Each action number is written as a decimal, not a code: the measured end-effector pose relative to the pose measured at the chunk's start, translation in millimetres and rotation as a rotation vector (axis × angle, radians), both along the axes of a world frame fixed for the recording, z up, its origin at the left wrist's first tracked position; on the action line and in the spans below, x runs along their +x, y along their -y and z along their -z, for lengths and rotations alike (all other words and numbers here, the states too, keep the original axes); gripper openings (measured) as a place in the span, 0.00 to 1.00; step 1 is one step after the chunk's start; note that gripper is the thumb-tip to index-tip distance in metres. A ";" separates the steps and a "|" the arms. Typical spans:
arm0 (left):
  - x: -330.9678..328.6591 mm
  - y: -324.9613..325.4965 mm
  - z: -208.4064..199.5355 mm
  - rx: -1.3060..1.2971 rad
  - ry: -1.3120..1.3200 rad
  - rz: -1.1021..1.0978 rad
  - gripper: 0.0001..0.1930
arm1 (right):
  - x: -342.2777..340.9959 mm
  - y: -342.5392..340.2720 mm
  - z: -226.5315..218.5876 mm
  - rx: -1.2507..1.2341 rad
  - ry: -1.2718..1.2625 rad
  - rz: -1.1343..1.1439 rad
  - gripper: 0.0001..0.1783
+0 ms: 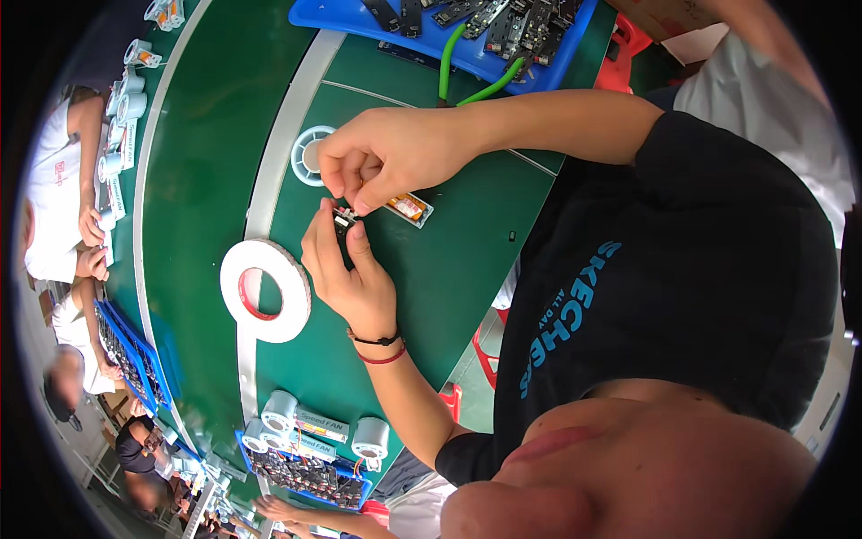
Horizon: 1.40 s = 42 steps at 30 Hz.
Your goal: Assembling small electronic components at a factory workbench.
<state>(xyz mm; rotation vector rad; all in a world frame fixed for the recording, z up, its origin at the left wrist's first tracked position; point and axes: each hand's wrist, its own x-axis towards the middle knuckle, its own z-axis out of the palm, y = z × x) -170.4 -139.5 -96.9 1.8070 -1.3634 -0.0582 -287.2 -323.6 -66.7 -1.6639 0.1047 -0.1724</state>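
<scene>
My left hand [346,278], with two thin bands at its wrist, pinches a small black circuit board [342,224] with pale parts on it between thumb and fingers. Above it, my right hand [386,162] has its thumb and fingertips closed at the board's upper end; whatever they grip is hidden. A white spoked reel [299,160] lies partly beneath the right fingers. Close by, an orange-and-clear flat piece [411,209] rests on the green table [449,269]. A large white tape roll [294,301] with a red inner core lies left of my left hand.
Black boards fill a blue tray [314,13] at the top, with green cords [446,63] hanging over its edge. Another blue tray [355,499] and white cylindrical fans [371,440] stand at the bottom. Co-workers sit across the table on the left. A tiny black piece [512,236] lies near the edge.
</scene>
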 end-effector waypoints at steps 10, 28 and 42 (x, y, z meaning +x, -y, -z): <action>8.7 -4.7 -3.9 0.001 0.271 0.036 0.18 | -3.0 1.1 -5.9 -0.129 -0.024 -0.032 0.10; -6.2 -5.0 -17.0 0.104 0.654 -0.143 0.20 | -5.2 -0.9 -9.0 -0.265 0.036 0.012 0.14; 3.6 -14.1 -24.8 0.057 0.445 -0.133 0.22 | -6.2 -4.6 -6.9 -0.201 0.089 0.054 0.14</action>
